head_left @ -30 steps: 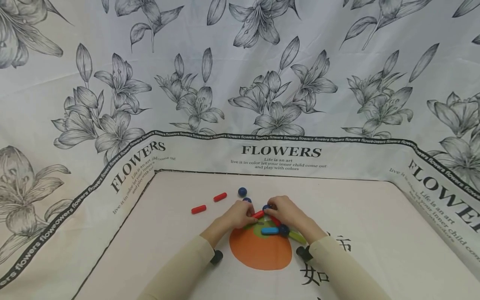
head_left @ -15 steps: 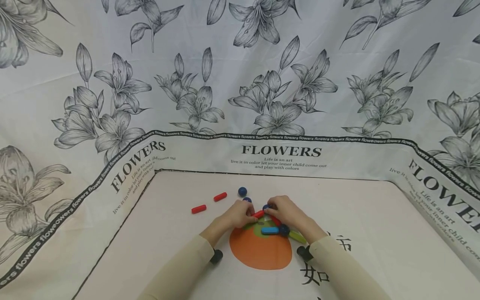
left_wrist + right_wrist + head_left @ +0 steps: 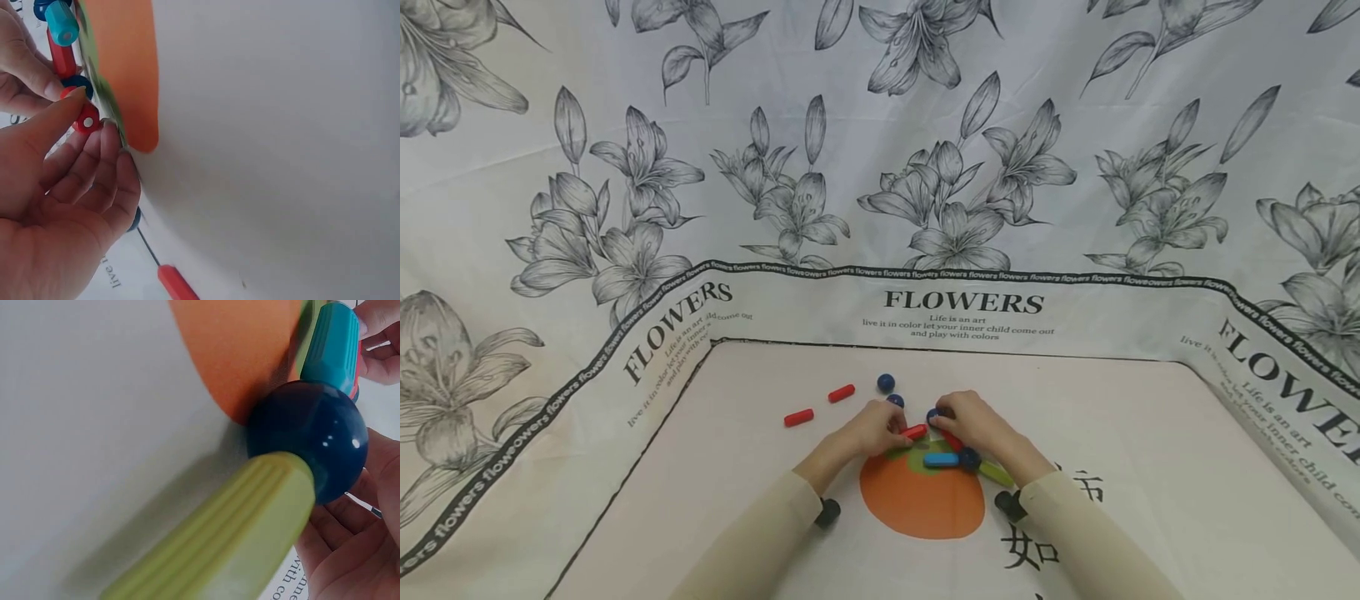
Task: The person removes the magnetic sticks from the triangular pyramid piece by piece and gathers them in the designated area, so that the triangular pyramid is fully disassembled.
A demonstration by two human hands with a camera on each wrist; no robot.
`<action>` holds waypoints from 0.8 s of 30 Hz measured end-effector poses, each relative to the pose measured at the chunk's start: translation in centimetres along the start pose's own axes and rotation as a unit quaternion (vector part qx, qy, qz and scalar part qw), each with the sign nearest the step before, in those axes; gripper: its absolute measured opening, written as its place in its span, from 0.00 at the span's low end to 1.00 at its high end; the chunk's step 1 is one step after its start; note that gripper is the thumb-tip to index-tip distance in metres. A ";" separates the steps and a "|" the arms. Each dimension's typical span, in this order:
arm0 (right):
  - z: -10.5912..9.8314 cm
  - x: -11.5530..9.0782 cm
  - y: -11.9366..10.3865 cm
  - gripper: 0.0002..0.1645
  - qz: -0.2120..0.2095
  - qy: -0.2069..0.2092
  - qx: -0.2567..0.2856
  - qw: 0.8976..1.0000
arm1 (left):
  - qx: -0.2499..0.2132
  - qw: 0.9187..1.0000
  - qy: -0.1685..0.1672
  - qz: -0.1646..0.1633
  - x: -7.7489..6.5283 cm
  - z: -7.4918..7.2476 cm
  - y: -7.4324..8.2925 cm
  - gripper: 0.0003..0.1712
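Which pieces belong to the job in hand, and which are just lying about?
In the job:
red rod pinched by the left hand
blue ball held by the right hand
second red rod, second blue ball, light blue rod, yellow-green rod

Lying about, perhaps spares:
nearer loose red rod
farther loose red rod
uncovered loose ball
partly hidden loose ball

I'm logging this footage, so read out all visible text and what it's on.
"FLOWERS", three times, the rightmost cut off: white fabric border.
"Life is an art live it in color let your inner child come out and play with colors": same border, partial at both sides.
"flowers", repeated: black printed strip.
"如": white tabletop.
Incomplete: the character above, partly behind a cream fabric sleeve, and one below, cut off.
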State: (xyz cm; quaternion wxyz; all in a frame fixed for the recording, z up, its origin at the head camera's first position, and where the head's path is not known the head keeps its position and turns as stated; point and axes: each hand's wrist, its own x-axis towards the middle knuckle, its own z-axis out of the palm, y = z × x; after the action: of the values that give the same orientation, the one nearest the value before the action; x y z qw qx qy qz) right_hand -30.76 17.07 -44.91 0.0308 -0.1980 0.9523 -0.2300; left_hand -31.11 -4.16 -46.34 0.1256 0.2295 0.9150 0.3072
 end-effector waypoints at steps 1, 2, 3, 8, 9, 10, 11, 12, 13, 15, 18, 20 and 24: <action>0.0 0.0 0.0 0.15 0.000 -0.001 0.001 1.000 | -0.001 1.000 0.002 -0.005 -0.2 -0.1 -0.1 0.09; 0.0 0.0 0.0 0.15 0.000 -0.001 0.000 1.000 | -0.001 1.000 0.004 -0.012 -0.5 -0.2 -0.2 0.09; 0.0 0.0 0.0 0.15 0.001 -0.002 0.001 1.000 | -0.003 1.000 0.006 -0.017 -0.7 -0.4 -0.4 0.09; 0.1 0.1 0.3 0.14 0.002 -0.003 0.001 1.000 | 0.001 0.999 0.027 -0.043 -2.5 -1.8 -1.9 0.10; 0.0 0.2 0.3 0.14 0.002 -0.003 0.000 1.000 | 0.005 0.998 0.034 -0.046 -2.8 -2.1 -2.4 0.10; 0.0 0.2 0.4 0.13 0.001 -0.003 -0.001 1.000 | 0.010 0.998 0.040 -0.050 -3.2 -2.4 -2.8 0.10; 0.0 0.2 0.4 0.13 0.000 -0.003 -0.001 1.000 | 0.014 0.997 0.046 -0.053 -3.5 -2.7 -3.3 0.10; 0.0 0.3 0.5 0.13 0.000 -0.003 -0.002 1.000 | 0.018 0.997 0.050 -0.057 -3.9 -3.0 -3.7 0.10; 0.0 0.3 0.5 0.13 -0.001 -0.003 -0.002 1.000 | 0.022 0.996 0.054 -0.061 -4.2 -3.3 -4.2 0.10; 0.0 0.3 0.6 0.13 -0.002 -0.003 -0.003 1.000 | 0.029 0.996 0.061 -0.063 -4.9 -3.7 -5.0 0.10; 0.0 0.3 0.6 0.14 -0.004 -0.004 -0.003 1.000 | 0.037 0.995 0.067 -0.071 -5.9 -4.2 -6.0 0.10; 0.1 0.2 0.6 0.14 -0.005 -0.004 -0.003 1.000 | 0.043 0.994 0.070 -0.076 -6.4 -4.5 -6.6 0.10; 0.2 0.3 0.6 0.15 -0.005 -0.005 0.000 1.000 | 0.060 0.991 0.075 -0.090 -7.6 -5.1 -7.5 0.10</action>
State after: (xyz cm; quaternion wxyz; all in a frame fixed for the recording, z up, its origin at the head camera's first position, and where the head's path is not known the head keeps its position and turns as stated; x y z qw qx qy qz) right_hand -31.21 17.34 -45.31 0.0341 -0.2040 0.9512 -0.2290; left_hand -29.02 -15.83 -46.32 0.0697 0.1300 0.9555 0.2554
